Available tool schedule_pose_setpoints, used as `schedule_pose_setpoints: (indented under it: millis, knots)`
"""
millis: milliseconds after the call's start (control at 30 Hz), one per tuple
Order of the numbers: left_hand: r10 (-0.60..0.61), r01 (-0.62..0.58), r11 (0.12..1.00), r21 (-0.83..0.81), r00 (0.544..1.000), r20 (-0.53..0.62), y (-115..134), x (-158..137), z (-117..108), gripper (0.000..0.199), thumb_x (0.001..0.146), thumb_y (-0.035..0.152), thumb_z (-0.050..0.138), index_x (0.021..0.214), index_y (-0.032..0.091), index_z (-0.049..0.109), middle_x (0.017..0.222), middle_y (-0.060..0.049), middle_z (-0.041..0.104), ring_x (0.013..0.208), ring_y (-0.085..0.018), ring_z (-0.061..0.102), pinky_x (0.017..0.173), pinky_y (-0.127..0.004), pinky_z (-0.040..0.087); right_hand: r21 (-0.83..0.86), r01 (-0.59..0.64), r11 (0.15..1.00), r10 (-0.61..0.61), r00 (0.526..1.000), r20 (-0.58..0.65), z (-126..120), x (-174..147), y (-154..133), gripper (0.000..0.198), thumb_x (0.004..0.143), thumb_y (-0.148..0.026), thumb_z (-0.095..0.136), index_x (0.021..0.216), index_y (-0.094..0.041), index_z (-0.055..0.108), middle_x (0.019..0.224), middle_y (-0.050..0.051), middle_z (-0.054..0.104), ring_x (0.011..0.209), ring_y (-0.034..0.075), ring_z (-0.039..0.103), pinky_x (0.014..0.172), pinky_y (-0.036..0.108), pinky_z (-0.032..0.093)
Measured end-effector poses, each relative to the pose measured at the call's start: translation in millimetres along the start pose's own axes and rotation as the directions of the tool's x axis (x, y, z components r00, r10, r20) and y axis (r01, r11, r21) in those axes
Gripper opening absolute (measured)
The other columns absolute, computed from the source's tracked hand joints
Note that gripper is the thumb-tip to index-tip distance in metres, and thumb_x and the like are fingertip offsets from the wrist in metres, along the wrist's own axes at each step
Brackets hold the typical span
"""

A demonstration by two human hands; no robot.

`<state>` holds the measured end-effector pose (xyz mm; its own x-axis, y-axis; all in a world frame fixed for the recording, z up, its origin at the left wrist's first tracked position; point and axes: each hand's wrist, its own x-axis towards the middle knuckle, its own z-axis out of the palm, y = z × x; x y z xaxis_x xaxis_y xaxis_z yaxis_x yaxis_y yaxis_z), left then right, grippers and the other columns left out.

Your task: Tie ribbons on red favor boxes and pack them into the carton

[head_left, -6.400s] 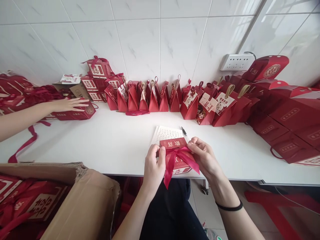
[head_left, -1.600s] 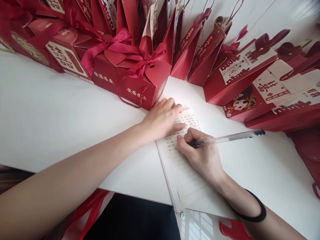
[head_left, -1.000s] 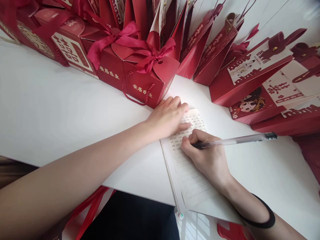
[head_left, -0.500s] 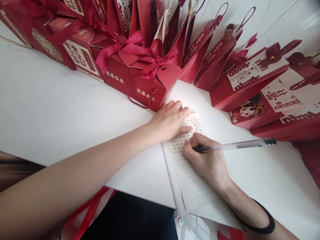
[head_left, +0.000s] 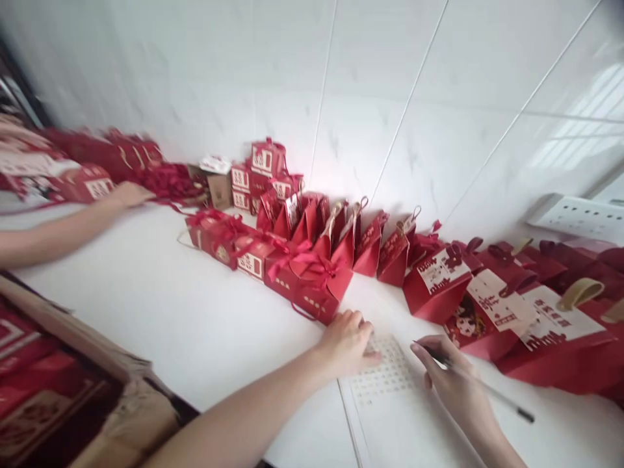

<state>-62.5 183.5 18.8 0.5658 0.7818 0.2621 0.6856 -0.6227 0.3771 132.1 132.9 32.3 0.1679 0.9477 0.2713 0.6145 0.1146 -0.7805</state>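
Pen (head_left: 502, 398) is gripped in the right hand (head_left: 451, 377), pinched between thumb and fingers near its tip; the notebook (head_left: 390, 416) lies flat on the white table (head_left: 234, 325) just left of that hand — nearer the left one, which touches it. The pen's long axis slants, tip to the upper left, far end to the lower right; blur hides whether the tip meets the notebook. The left hand (head_left: 348, 341), palm down with fingers bent and gripping nothing, rests on the notebook's upper left, just beside a red box (head_left: 312, 296) — its forearm (head_left: 253, 416) stretched in from the lower left.
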Motion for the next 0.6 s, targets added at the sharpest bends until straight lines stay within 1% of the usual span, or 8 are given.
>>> schedule_pose_setpoints:
  millis: [67,133,233,300,400,467,533,600]
  knots:
    - [0.012,-0.011,1.0,0.021,0.999,-0.044,-3.0,-2.4,2.2,0.039,0.072,0.049,0.054,0.099,0.022,0.064,0.095,-0.012,0.06,0.094,-0.03,0.058,0.083,-0.04,0.051,-0.16,0.178,0.971,-0.189,0.98,-0.057,-5.7,12.0,18.0,0.032,0.075,-0.054,0.054,0.078,-0.023,0.06,0.077,0.005,0.063,0.064,0.022,0.061,0.055,0.031,0.049]
    - [0.039,-0.038,0.999,0.013,0.996,-0.081,-4.0,-4.9,2.0,0.036,0.074,0.046,0.05,0.101,0.026,0.063,0.099,-0.011,0.061,0.097,-0.028,0.059,0.085,-0.039,0.051,-0.242,0.296,0.924,-0.32,0.945,-0.066,-8.4,20.7,37.8,0.031,0.08,-0.049,0.044,0.078,-0.024,0.062,0.08,0.006,0.064,0.073,0.025,0.063,0.061,0.034,0.052]
    - [0.131,-0.132,0.991,0.003,0.983,-0.126,1.6,-6.0,-6.5,0.034,0.078,0.039,0.044,0.107,0.03,0.06,0.108,-0.009,0.061,0.103,-0.025,0.058,0.091,-0.04,0.049,-0.275,0.417,0.866,-0.437,0.899,-0.014,-9.8,28.7,66.7,0.03,0.079,-0.036,0.039,0.077,-0.025,0.067,0.079,0.008,0.067,0.074,0.026,0.066,0.061,0.034,0.055]
    - [0.174,-0.172,0.985,0.028,0.975,-0.141,9.2,-2.6,-20.0,0.035,0.081,0.032,0.04,0.11,0.029,0.059,0.111,-0.008,0.06,0.106,-0.024,0.057,0.093,-0.044,0.048,-0.294,0.455,0.841,-0.475,0.88,0.002,-9.9,32.5,83.2,0.031,0.074,-0.029,0.04,0.079,-0.024,0.07,0.083,0.008,0.069,0.076,0.026,0.067,0.063,0.034,0.057]
    - [0.261,-0.246,0.962,0.118,0.957,-0.131,18.5,9.4,-53.7,0.037,0.081,0.029,0.039,0.113,0.029,0.058,0.112,-0.007,0.059,0.11,-0.022,0.054,0.096,-0.043,0.046,-0.329,0.532,0.78,-0.562,0.827,0.007,-9.7,37.5,99.3,0.035,0.071,-0.023,0.039,0.083,-0.024,0.072,0.086,0.007,0.07,0.078,0.026,0.068,0.061,0.032,0.059]
    - [0.305,-0.272,0.941,0.202,0.94,-0.156,17.4,19.6,-84.0,0.036,0.081,0.03,0.038,0.112,0.029,0.057,0.111,-0.007,0.058,0.112,-0.02,0.052,0.098,-0.039,0.044,-0.376,0.563,0.736,-0.607,0.795,0.004,-9.3,39.1,100.8,0.037,0.076,-0.024,0.038,0.09,-0.023,0.072,0.09,0.007,0.069,0.081,0.027,0.067,0.062,0.033,0.059]
    - [0.292,-0.222,0.937,0.27,0.922,-0.254,7.1,28.1,-116.7,0.034,0.082,0.029,0.037,0.11,0.027,0.056,0.111,-0.007,0.057,0.115,-0.019,0.05,0.101,-0.039,0.041,-0.438,0.56,0.704,-0.641,0.766,-0.051,-8.3,38.2,92.2,0.035,0.082,-0.031,0.039,0.092,-0.021,0.071,0.092,0.009,0.069,0.082,0.029,0.067,0.063,0.038,0.06]
    - [0.21,-0.089,0.956,0.28,0.873,-0.44,-13.4,31.6,-148.4,0.031,0.083,0.024,0.038,0.11,0.022,0.053,0.113,-0.009,0.056,0.116,-0.02,0.047,0.102,-0.043,0.039,-0.459,0.549,0.698,-0.662,0.74,-0.122,-5.1,34.1,73.4,0.039,0.085,-0.044,0.041,0.091,-0.019,0.07,0.091,0.011,0.068,0.079,0.031,0.067,0.064,0.041,0.059]
